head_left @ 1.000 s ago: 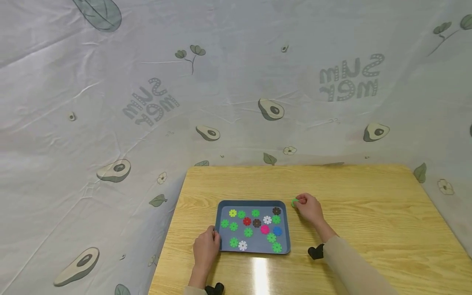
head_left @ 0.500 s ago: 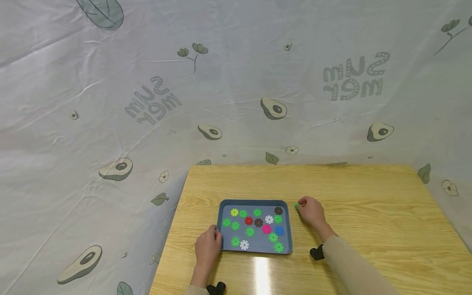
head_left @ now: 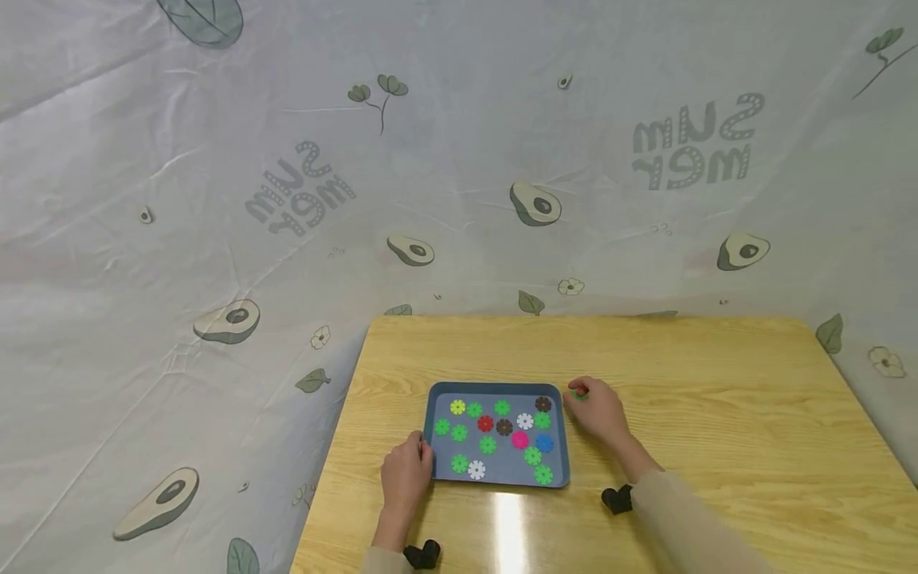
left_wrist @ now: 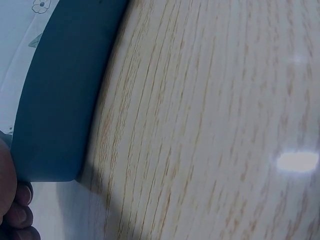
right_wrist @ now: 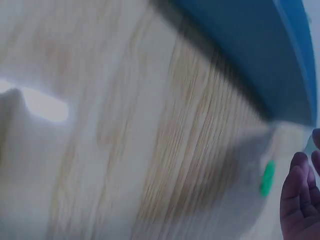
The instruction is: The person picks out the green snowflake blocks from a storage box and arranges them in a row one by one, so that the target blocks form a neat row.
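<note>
A grey-blue shallow tray lies on the table, with several flower-shaped notched plastic discs spread flat inside, mostly green. My left hand grips the tray's left side; in the left wrist view the thumb and curled fingers meet at the corner of the tray wall. Just outside the tray's upper right corner, a green notched disc rests on the table. My right hand is over that spot, partly covering the disc in the head view. The right wrist view shows its fingers loosely bent, apart from the disc.
Wood-grain table surface extends widely to the right of the tray. A pale printed sheet hangs behind the table and along its left side. Black wrist-camera mounts stick out from both wrists.
My right hand has gone from pinching the green disc by the tray to having it loose on the table, and has shifted slightly left toward the tray. The left hand keeps its grip.
</note>
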The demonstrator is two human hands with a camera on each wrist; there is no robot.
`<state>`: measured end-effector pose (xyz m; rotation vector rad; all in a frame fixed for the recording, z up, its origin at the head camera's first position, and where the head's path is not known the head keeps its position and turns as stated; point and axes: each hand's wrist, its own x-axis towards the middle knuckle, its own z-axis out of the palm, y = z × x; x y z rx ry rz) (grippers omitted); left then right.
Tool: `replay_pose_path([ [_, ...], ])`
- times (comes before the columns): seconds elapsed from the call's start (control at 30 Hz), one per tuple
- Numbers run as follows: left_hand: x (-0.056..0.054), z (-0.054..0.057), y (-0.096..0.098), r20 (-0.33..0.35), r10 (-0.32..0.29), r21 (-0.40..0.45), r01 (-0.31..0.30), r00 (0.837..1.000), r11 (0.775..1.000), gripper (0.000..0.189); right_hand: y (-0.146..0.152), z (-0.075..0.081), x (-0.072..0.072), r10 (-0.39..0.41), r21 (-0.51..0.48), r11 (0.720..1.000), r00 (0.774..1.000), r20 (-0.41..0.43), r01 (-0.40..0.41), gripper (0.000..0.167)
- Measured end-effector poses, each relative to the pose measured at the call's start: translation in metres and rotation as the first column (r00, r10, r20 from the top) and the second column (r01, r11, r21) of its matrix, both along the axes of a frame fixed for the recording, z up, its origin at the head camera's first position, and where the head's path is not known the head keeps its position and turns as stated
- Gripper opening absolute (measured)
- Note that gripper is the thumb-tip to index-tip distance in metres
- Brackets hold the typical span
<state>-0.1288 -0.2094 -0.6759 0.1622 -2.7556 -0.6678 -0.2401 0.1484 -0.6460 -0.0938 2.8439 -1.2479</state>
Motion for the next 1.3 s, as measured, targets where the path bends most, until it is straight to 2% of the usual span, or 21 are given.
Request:
replay_pose_path([
  [0.2,-0.002,0.002,0.0,-0.009,-0.001,0.001,0.001,1.0,1.0,0.006,-0.043,0.015,0.014,0.095,-0.026,0.995,0.993,-0.07,-0.097,0.025],
  [0.27,-0.001,0.003,0.0,-0.004,-0.001,0.001,0.001,1.0,1.0,0.006,-0.06,0.021,0.019,0.152,-0.024,0.988,0.984,-0.088,-0.154,0.024],
  [0.33,-0.001,0.003,0.0,-0.001,0.0,0.003,0.0,1.0,1.0,0.005,-0.078,0.026,0.023,0.238,-0.013,0.971,0.966,-0.098,-0.24,0.023],
  [0.43,-0.003,0.005,-0.001,0.005,0.005,-0.001,-0.005,1.0,1.0,0.004,-0.104,0.035,0.03,0.387,-0.008,0.921,0.918,-0.086,-0.389,0.023],
  [0.57,-0.004,0.006,-0.002,0.021,0.011,-0.01,-0.011,1.0,1.0,0.006,-0.137,0.037,0.04,0.554,0.039,0.832,0.83,-0.064,-0.553,0.029],
  [0.67,-0.003,0.006,-0.001,0.024,0.015,-0.011,-0.015,1.0,1.0,0.007,-0.156,0.031,0.048,0.63,0.118,0.774,0.774,-0.055,-0.622,0.032],
  [0.73,-0.001,0.005,-0.001,0.023,0.017,-0.009,-0.016,1.0,1.0,0.007,-0.166,0.025,0.055,0.651,0.18,0.751,0.757,-0.044,-0.635,0.033],
  [0.83,0.001,0.003,0.0,0.02,0.016,-0.002,-0.016,1.0,1.0,0.006,-0.175,0.016,0.064,0.646,0.298,0.73,0.763,-0.007,-0.615,0.032],
  [0.93,0.002,0.001,0.0,0.027,0.018,0.001,-0.018,0.999,1.0,0.005,-0.179,0.01,0.071,0.619,0.379,0.724,0.785,0.01,-0.576,0.03],
  [1.07,0.002,-0.001,0.0,0.038,0.023,0.001,-0.023,0.999,1.0,0.006,-0.182,0.006,0.073,0.59,0.398,0.736,0.807,0.019,-0.547,0.03],
  [1.3,0.0,-0.002,-0.001,0.034,0.028,-0.008,-0.028,0.999,1.0,0.009,-0.183,0.006,0.069,0.567,0.367,0.754,0.822,0.057,-0.545,0.033],
])
